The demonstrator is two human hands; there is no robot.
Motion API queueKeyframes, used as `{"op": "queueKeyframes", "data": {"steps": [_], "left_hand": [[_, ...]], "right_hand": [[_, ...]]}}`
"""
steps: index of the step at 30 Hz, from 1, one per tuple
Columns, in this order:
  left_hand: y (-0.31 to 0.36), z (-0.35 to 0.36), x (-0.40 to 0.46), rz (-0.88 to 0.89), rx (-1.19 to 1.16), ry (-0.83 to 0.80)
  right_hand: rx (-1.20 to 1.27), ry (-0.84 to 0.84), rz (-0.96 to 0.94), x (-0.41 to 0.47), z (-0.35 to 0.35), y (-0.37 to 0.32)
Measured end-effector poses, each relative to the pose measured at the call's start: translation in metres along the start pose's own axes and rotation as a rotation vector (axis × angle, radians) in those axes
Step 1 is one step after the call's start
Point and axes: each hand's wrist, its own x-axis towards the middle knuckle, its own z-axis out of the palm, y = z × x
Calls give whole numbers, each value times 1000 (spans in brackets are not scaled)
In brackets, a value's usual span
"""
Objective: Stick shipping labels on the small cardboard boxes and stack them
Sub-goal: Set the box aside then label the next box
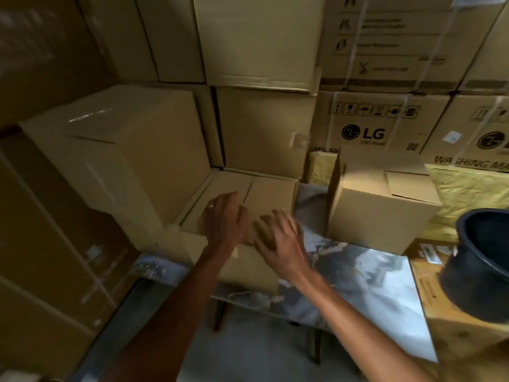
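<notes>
Single head-worn wide-angle view, angled forward and down, close over table (371, 271) edge; stacked cartons (261, 45) directly ahead.

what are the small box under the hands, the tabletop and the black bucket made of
Small box: plain brown cardboard, matt, with a flap seam along the top.
Tabletop: glossy, marble-patterned grey and white surface that reflects light; real stone or laminate cannot be told.
Black bucket: probably plastic or rubber, dull black with a rolled rim.
</notes>
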Motion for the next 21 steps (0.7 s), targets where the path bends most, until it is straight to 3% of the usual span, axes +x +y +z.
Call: {"op": "queueKeyframes", "data": {"steps": [5,13,21], "left_hand": [[-67,-12,-13,-151,201,-190],[-61,-11,-29,-154,109,-367],[-6,-9,-60,-80,-80,-410]], "right_hand": [[-254,-267,52,-13,18,-21],[-193,-253,77,-26,-3,-10],[-207,-243,229,-71,-55,29]]}}
